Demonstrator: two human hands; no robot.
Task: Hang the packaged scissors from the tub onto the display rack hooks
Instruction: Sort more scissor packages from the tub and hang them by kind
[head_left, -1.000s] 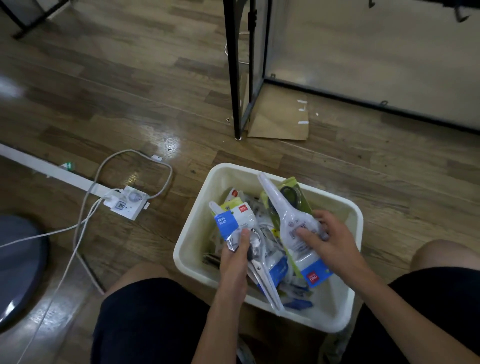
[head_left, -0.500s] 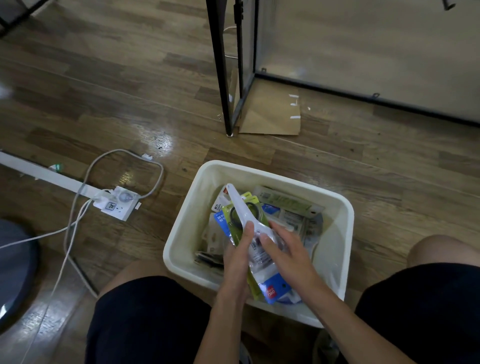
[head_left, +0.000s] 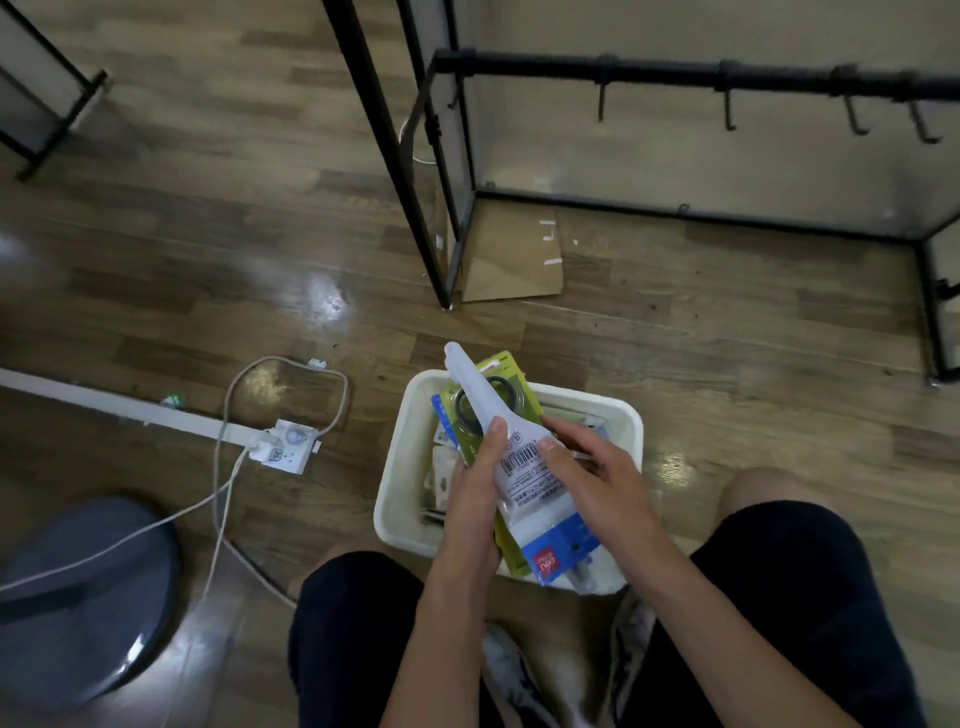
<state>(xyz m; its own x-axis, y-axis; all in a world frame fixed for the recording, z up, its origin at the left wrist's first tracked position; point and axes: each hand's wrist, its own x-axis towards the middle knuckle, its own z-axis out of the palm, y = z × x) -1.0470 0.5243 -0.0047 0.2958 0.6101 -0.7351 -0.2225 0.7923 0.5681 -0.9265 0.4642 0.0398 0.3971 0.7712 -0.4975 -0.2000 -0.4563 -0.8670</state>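
A cream plastic tub (head_left: 400, 457) stands on the floor between my knees, with several packaged scissors inside. Over the tub both hands hold a stack of scissor packs (head_left: 524, 470): a white and blue pack on top, a green pack (head_left: 506, 366) beneath it. My left hand (head_left: 475, 499) grips the stack's left edge with the thumb on top. My right hand (head_left: 589, 486) holds its right side, thumb on the barcode label. The black display rack rail (head_left: 670, 75) with several bare hooks (head_left: 729, 111) runs across the upper right.
The rack's black frame post (head_left: 382, 135) rises just beyond the tub, with cardboard (head_left: 511, 260) under it. A white power strip (head_left: 285, 447) and cables lie on the wooden floor to the left. A dark round base (head_left: 83, 597) sits at the lower left.
The two packs, held apart a second ago, are now stacked together and lifted higher over the tub. My view has tilted up, bringing the hook rail into sight.
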